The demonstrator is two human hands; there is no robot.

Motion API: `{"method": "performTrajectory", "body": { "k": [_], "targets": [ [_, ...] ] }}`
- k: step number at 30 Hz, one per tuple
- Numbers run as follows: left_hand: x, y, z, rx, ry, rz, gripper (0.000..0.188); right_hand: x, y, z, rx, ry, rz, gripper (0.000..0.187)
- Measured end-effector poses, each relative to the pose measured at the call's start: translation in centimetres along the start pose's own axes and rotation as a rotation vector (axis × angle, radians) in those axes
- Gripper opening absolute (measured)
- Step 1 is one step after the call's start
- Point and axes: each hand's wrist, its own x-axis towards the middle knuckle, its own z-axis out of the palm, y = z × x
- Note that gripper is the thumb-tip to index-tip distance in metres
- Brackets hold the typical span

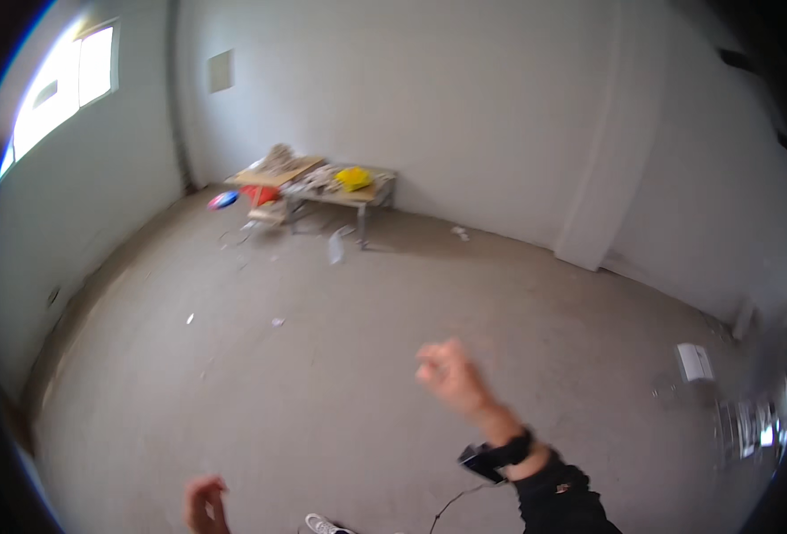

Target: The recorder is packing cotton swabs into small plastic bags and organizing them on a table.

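Note:
My right hand [451, 374] is raised over the concrete floor, in the middle of the view, right of centre. Its fingers look curled but are smeared by motion, and no object shows in them. A black strap with a small dark device [487, 461] is round my right wrist, and a thin dark cable [456, 505] hangs near it. At the lower edge, left of centre, my left hand [205, 505] comes partly into view. Its fingers are loosely bent, with a gap between them and nothing held. Neither hand touches anything that I can see.
Against the far wall stands a low table [362, 206] with cardboard, pale heaped material and a yellow bundle [353, 179]. Beside it are a red item [260, 195] and a blue object [223, 200]. A white box-like item [696, 362] and clear plastic [749, 427] lie at right.

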Motion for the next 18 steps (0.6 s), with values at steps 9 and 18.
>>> {"method": "performTrajectory", "body": {
  "k": [9, 18],
  "targets": [
    [14.0, -6.7, 18.8, -0.268, -1.082, 0.161, 0.021, -4.1, 13.6, 33.6, -0.178, -0.801, 0.371, 0.016],
    [26.2, -17.9, 24.9, -0.350, -1.596, -0.061, 0.016, 5.1, 15.6, 36.3, -0.256, -0.212, 0.931, 0.017]
  ]
}}
